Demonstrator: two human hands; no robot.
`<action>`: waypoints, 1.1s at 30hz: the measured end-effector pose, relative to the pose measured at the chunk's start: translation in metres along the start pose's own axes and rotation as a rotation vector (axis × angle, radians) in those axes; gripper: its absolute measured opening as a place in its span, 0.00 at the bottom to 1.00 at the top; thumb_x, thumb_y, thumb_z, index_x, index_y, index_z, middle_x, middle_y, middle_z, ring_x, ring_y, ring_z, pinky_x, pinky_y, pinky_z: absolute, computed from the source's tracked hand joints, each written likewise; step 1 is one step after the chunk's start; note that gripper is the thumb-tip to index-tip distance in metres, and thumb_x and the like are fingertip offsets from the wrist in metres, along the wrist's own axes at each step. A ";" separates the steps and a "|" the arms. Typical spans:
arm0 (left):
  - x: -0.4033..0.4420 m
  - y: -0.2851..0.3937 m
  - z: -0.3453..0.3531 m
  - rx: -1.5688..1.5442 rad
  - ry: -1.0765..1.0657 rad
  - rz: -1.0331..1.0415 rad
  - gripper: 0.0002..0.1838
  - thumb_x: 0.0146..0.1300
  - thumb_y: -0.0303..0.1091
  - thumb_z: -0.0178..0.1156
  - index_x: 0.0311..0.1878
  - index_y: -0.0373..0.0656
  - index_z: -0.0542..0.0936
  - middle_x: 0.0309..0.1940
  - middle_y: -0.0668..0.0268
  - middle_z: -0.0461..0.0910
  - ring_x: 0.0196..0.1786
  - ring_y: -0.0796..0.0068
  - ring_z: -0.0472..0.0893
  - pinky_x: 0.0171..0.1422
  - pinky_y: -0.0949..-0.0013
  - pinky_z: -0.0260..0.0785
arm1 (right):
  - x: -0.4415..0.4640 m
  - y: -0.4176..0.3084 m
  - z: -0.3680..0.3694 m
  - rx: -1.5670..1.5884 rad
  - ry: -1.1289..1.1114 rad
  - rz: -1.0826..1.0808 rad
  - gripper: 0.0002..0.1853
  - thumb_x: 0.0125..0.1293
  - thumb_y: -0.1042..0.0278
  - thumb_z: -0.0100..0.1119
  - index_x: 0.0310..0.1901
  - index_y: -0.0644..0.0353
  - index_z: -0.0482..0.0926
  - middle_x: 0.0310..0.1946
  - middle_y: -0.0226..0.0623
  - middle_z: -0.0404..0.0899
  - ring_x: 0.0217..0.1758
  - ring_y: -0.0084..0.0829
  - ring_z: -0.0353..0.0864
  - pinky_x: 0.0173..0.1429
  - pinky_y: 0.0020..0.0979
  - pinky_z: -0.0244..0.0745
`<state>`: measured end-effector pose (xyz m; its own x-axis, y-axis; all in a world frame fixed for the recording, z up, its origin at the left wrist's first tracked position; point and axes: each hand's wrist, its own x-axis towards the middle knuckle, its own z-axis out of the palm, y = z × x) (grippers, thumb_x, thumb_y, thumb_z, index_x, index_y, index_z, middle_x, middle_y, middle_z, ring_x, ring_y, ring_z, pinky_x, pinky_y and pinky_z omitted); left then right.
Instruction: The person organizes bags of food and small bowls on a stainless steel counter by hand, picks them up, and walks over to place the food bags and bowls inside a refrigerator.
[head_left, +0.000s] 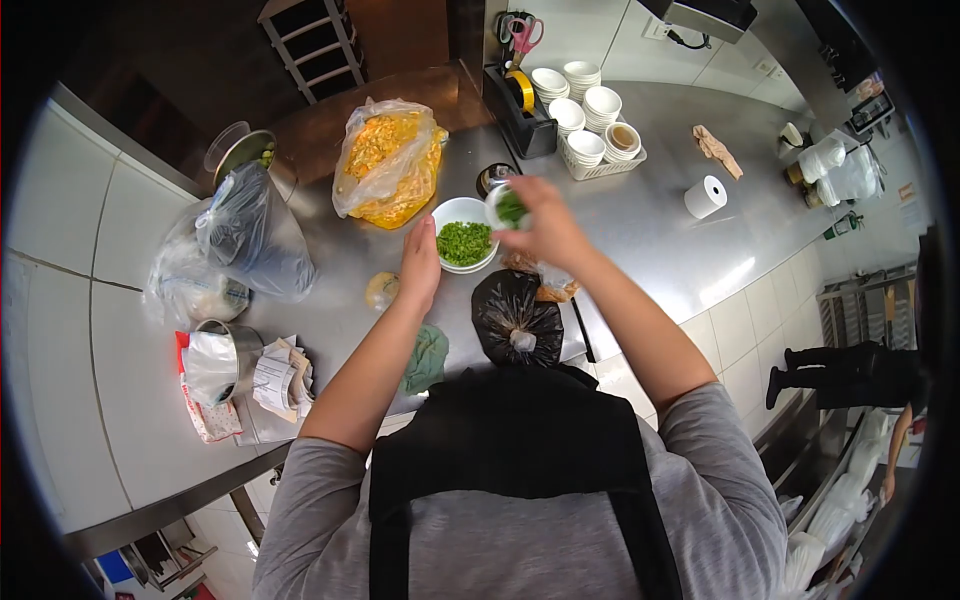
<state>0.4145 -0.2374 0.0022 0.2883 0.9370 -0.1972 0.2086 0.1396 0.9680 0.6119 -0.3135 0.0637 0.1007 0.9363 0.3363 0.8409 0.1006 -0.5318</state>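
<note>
White bowl [463,209] | left hand [421,264] against it, grip hidden, can't tell | right hand [542,224] clamped on half-covered cup [493,209]

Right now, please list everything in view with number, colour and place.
Counter: 1, silver, centre
Bowl: 1+, white, centre
Cup: 1, white, right of bowl
Greens: 2 portions, green, bowl and cup
Food bag: 1, orange, beyond bowl
Sack: 1, black, near edge
Cloth: 1, green, left of sack
Clear bags: 2+, greyish, far left
Pot: 1, silver, left end
Papers: several, white, beside pot
Dispenser: 1, black, beyond cup
Scissors: 1, pink, by dispenser
Basket: 1, off-white, beside dispenser
Small bowls: many, white, in basket
Roll: 1, white, right side
Person: 1, black clothes, far right
Smaller things: unclear
Left hand: 1, bare, at bowl
Right hand: 1, bare, on cup
</note>
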 end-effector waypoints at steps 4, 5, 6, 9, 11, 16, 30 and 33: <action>-0.006 0.011 0.005 -0.148 -0.059 -0.018 0.33 0.73 0.54 0.35 0.66 0.33 0.62 0.66 0.52 0.61 0.69 0.62 0.60 0.72 0.67 0.49 | 0.007 -0.038 0.039 -0.217 -0.208 -0.052 0.39 0.43 0.55 0.74 0.59 0.59 0.70 0.56 0.39 0.70 0.56 0.44 0.69 0.60 0.40 0.64; -0.009 0.016 0.005 -0.193 -0.079 -0.040 0.33 0.73 0.54 0.35 0.67 0.33 0.61 0.66 0.53 0.61 0.69 0.63 0.60 0.72 0.68 0.48 | 0.008 -0.039 0.038 -0.217 -0.208 -0.050 0.39 0.43 0.55 0.74 0.59 0.59 0.70 0.56 0.39 0.70 0.56 0.44 0.69 0.60 0.40 0.64; -0.007 0.014 0.003 -0.193 -0.080 -0.041 0.33 0.73 0.54 0.35 0.67 0.33 0.61 0.66 0.53 0.61 0.69 0.63 0.60 0.72 0.68 0.48 | 0.009 -0.041 0.036 -0.233 -0.143 -0.088 0.38 0.44 0.55 0.72 0.59 0.57 0.71 0.56 0.37 0.70 0.56 0.43 0.69 0.59 0.40 0.65; -0.008 0.012 -0.002 -0.262 -0.120 -0.019 0.33 0.73 0.53 0.35 0.67 0.33 0.60 0.66 0.55 0.62 0.69 0.65 0.60 0.72 0.69 0.48 | 0.014 -0.037 0.017 -0.222 -0.001 -0.132 0.33 0.48 0.57 0.70 0.57 0.55 0.73 0.55 0.37 0.72 0.54 0.42 0.71 0.56 0.39 0.67; -0.018 0.029 -0.007 -0.368 -0.125 -0.271 0.34 0.70 0.59 0.38 0.71 0.46 0.58 0.67 0.65 0.63 0.69 0.71 0.59 0.72 0.60 0.45 | 0.004 -0.031 -0.010 -0.195 0.079 -0.139 0.29 0.50 0.58 0.69 0.56 0.54 0.75 0.53 0.38 0.73 0.51 0.41 0.74 0.54 0.38 0.69; -0.025 0.025 -0.005 -0.476 -0.065 -0.273 0.33 0.70 0.53 0.41 0.72 0.44 0.52 0.67 0.61 0.60 0.69 0.68 0.58 0.72 0.58 0.46 | -0.079 -0.026 -0.035 0.243 -0.798 0.293 0.26 0.52 0.61 0.69 0.52 0.62 0.76 0.46 0.46 0.75 0.45 0.43 0.79 0.50 0.35 0.75; -0.106 -0.030 0.031 0.569 -0.753 0.769 0.28 0.53 0.42 0.68 0.56 0.45 0.74 0.53 0.58 0.71 0.52 0.59 0.74 0.58 0.64 0.67 | -0.100 0.018 0.000 -0.052 -0.043 0.224 0.20 0.49 0.75 0.64 0.47 0.58 0.75 0.45 0.46 0.74 0.47 0.47 0.75 0.51 0.38 0.72; -0.108 -0.019 0.017 0.330 -0.683 0.533 0.20 0.61 0.39 0.62 0.54 0.43 0.75 0.51 0.59 0.72 0.48 0.65 0.77 0.55 0.67 0.69 | -0.096 0.017 -0.014 0.125 0.119 0.264 0.15 0.52 0.76 0.62 0.43 0.60 0.75 0.44 0.48 0.76 0.43 0.46 0.77 0.48 0.38 0.72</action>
<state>0.3949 -0.3471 0.0022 0.8886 0.4449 0.1111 0.1157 -0.4519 0.8846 0.6237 -0.4066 0.0331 0.3744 0.8906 0.2582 0.7063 -0.0934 -0.7018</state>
